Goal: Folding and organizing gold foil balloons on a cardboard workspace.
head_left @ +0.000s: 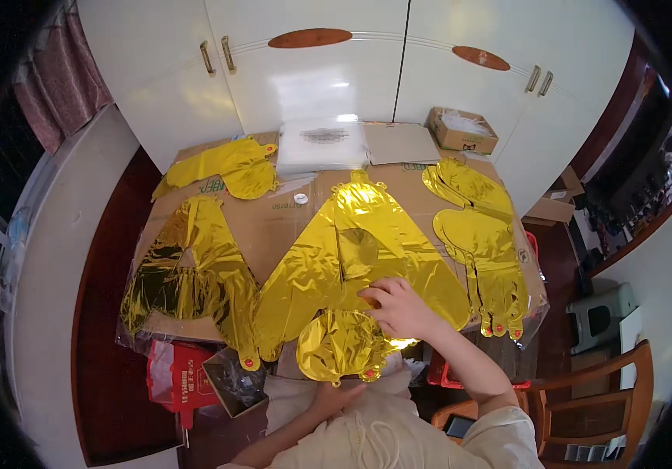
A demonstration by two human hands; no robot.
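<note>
The right hand (400, 307) pinches the near edge of the big triangular gold foil balloon (359, 250) lying mid-desk on flattened brown cardboard (273, 223), while the left hand (334, 393), its grip hidden, supports a small round gold foil balloon (340, 344) below; stacking seems underway, which likely needs careful alignment.

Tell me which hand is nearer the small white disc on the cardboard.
Right. The right hand rests on the middle gold foil balloon, below the white disc. The left hand is lower still, under the round gold balloon, farther away.
</note>
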